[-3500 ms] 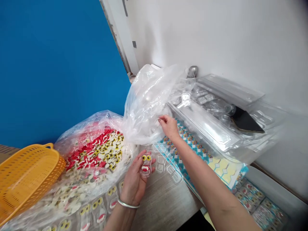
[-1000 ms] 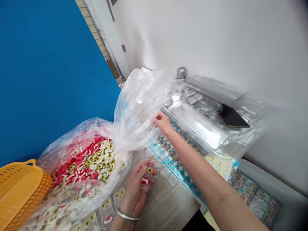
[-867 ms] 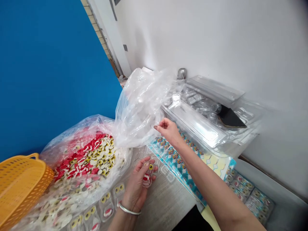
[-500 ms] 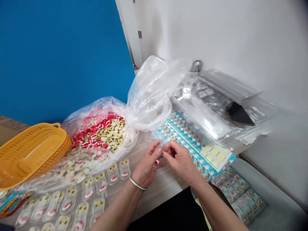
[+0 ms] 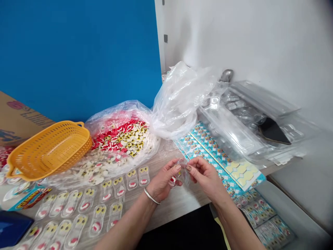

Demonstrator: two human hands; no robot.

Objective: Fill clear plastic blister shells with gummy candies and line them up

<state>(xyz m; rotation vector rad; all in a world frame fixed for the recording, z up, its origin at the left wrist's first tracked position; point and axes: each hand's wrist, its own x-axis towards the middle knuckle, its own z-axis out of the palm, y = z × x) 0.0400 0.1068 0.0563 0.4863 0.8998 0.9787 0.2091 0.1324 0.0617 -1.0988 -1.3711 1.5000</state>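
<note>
A bright blue wall (image 5: 78, 59) meets a white wall (image 5: 260, 41) behind a wood-grain surface (image 5: 177, 205). Measured from the person's hands, a cardboard box (image 5: 18, 121) stands at about 10 o'clock, far off, with an orange plastic basket (image 5: 49, 151) just in front of it. A clear plastic bag (image 5: 122, 139) heaped with red, white and yellow-eyed candy pieces lies at 11 o'clock, touching a crumpled clear bag (image 5: 182, 104) at 12 o'clock. Stacked clear plastic trays (image 5: 231, 135) sit at 1 o'clock against the white wall, a black wedge-shaped object (image 5: 273, 131) among them. Printed blue card sheets (image 5: 215, 156) lie at 2 o'clock, partly under the trays. Printed packs (image 5: 267, 218) lie at 4 o'clock, lower than the surface. Rows of filled blister packs (image 5: 96, 218) spread across the surface at 8 o'clock.

The left hand (image 5: 163, 180), a metal bangle (image 5: 151, 196) on its wrist, and the right hand (image 5: 208, 177) both pinch a small clear blister (image 5: 180, 173), held between them; a red-and-white candy piece (image 5: 173, 179) shows at its left end.
</note>
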